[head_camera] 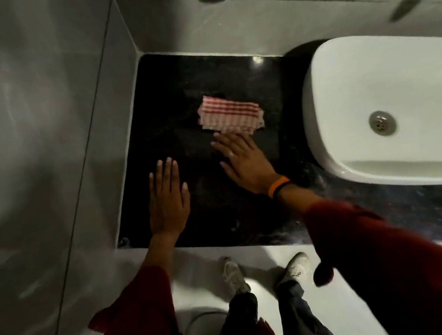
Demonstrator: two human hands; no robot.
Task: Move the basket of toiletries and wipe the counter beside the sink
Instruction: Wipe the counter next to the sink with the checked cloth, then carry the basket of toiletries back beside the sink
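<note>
Head view: cloth (pixel 231 114) on counter (pixel 174 88)

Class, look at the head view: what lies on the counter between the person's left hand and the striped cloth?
Nothing: in the head view, only bare black counter lies between the left hand and the striped cloth.

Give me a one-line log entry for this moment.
left hand flat on counter | right hand open, fingertips at folded striped cloth | sink right | basket not identifiable

One cloth (pixel 230 115), one sink (pixel 393 111), two hands (both flat), two shoes.
</note>
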